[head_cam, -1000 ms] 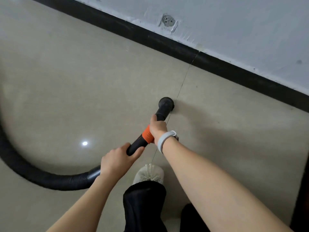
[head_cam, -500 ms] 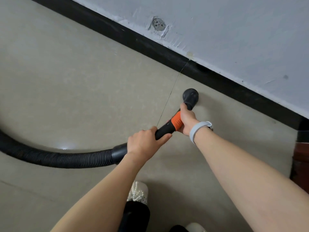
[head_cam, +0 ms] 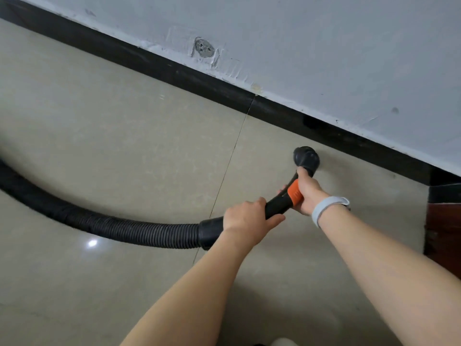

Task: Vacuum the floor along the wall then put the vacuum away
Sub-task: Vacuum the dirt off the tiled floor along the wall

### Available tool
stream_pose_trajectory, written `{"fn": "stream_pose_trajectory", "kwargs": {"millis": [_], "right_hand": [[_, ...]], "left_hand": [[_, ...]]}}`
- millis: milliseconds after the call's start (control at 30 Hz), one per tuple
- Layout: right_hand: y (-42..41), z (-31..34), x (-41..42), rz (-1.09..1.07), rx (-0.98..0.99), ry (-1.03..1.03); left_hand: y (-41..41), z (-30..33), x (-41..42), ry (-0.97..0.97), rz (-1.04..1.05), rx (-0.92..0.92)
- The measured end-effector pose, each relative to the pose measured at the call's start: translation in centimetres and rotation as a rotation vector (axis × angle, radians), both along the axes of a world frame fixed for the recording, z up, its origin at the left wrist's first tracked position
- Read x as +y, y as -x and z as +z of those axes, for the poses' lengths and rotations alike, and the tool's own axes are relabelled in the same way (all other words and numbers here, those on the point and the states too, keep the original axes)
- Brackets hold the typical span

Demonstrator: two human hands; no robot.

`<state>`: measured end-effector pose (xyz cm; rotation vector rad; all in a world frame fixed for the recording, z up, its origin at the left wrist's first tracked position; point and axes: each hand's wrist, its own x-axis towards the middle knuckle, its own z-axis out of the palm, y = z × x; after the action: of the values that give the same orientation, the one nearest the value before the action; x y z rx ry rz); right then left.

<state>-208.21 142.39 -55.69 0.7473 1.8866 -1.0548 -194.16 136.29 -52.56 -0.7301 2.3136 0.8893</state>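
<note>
Beige glossy tiled floor (head_cam: 124,146) filled most of the head view, crossed by one thin grout line (head_cam: 225,176) running from 1 o'clock to 7 o'clock and carrying a small bright light reflection (head_cam: 91,243) at 8 o'clock. Black baseboard strip (head_cam: 174,71) ran diagonally from 10 o'clock down to 3 o'clock, beneath a pale grey painted wall (head_cam: 324,46) with scuffed paint and one round patched hole (head_cam: 204,47) at 12 o'clock. Black ribbed flexible vacuum hose (head_cam: 112,224) entered at 9 o'clock, curved across the floor and joined a black rigid handle tube with an orange collar (head_cam: 294,193) near centre. Round black vacuum nozzle (head_cam: 306,158) sat on the floor at 2 o'clock from centre, near the baseboard but apart from it. Left hand (head_cam: 245,217) was wrapped around the tube just ahead of the hose cuff, fingers curled over it. Right hand (head_cam: 308,192) gripped the tube at the orange collar, just behind the nozzle, with a pale grey wristband (head_cam: 324,208) on its wrist. Dark reddish-brown wooden edge (head_cam: 444,233) stood at 3 o'clock. White rounded object (head_cam: 282,342), partly cut off, lay at 6 o'clock.
</note>
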Motion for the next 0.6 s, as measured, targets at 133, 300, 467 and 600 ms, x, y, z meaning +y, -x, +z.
{"fn": "stream_pose_trajectory", "kwargs": {"millis": [133,300,467,600], "right_hand": [[-1.4,2.2,3.9,-0.06,-0.101,-0.058],[-8.4,5.0,3.6,-0.059,-0.285,-0.015],[-13.3,12.8,-1.2,0.062,-0.301,0.081],[-16.1,21.6,-4.3,0.128,-0.282,0.105]], "left_hand": [[-0.9,1.9,3.0,-0.062,-0.068,-0.048],[-8.3,6.2,2.5,-0.003,-0.027,-0.139],[-14.3,14.0,-0.8,0.01,0.165,-0.183],[-17.4,23.1,-3.2,0.047,0.24,-0.16]]}}
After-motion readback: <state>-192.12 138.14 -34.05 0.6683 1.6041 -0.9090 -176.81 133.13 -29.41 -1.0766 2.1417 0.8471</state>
